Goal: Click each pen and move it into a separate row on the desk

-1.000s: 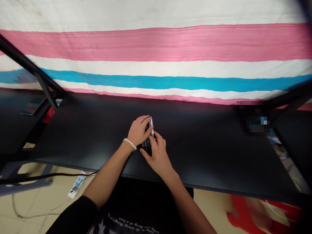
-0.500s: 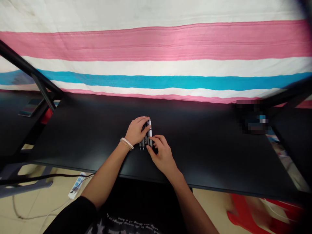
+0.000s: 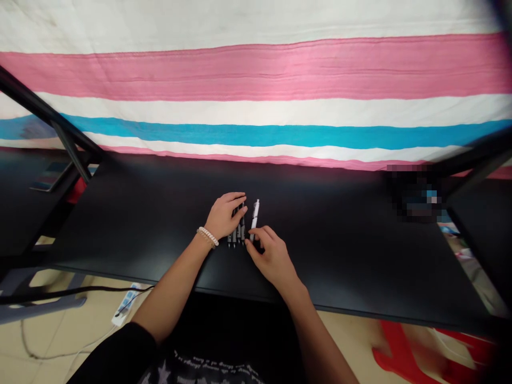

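Observation:
My left hand (image 3: 224, 216) lies flat over the upper part of several black pens (image 3: 238, 233), which sit side by side on the desk with their tips towards me. A beaded bracelet (image 3: 208, 236) circles my left wrist. A white pen (image 3: 255, 220) lies slightly tilted just right of the black pens, apart from them. My right hand (image 3: 273, 257) rests below it, with the fingertips at the pen's lower end. Neither hand clearly grips a pen.
The black desk (image 3: 328, 266) spans the view, backed by a pink, white and blue striped cloth (image 3: 256, 74). A pixelated object (image 3: 418, 194) sits at the far right. Below lie a power strip (image 3: 126, 304), a black cable (image 3: 80, 290) and a red stool (image 3: 416, 346).
The white pen has shifted right, away from the black pens. My right hand has drawn back to the lower right, and my left hand has eased off the pens, showing more of them.

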A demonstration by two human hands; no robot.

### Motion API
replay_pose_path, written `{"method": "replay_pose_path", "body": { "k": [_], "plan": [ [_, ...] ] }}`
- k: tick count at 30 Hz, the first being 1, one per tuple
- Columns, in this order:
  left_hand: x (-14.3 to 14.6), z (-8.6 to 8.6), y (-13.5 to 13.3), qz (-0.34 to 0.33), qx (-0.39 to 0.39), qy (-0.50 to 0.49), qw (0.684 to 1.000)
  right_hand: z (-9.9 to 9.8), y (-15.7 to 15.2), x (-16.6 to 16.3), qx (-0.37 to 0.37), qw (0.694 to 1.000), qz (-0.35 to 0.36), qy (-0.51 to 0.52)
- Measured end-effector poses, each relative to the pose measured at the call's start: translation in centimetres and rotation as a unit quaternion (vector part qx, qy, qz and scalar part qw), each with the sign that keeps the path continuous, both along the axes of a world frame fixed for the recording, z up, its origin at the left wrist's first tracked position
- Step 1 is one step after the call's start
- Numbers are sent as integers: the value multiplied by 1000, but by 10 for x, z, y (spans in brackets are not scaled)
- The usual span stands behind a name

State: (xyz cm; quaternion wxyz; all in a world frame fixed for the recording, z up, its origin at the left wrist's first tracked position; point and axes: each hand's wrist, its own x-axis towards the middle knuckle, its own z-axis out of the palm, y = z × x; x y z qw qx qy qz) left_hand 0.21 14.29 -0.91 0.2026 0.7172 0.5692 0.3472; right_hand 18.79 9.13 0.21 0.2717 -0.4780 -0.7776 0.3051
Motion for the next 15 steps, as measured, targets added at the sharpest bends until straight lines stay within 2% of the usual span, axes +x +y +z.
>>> {"method": "replay_pose_path", "body": {
  "k": [6, 10, 12, 15],
  "plan": [
    [1, -2, -1, 2, 13, 6, 1000, 3, 10, 2, -4, 1000, 10, -15],
    [1, -3, 0, -4, 34, 3, 999, 4, 19, 5, -19, 999, 0, 29],
    [1, -4, 0, -3, 41, -3, 999, 3, 23, 6, -47, 996, -15, 73],
    [1, -3, 1, 19, 48, -27, 998, 3, 31, 7, -141, 974, -44, 172]
  ]
}}
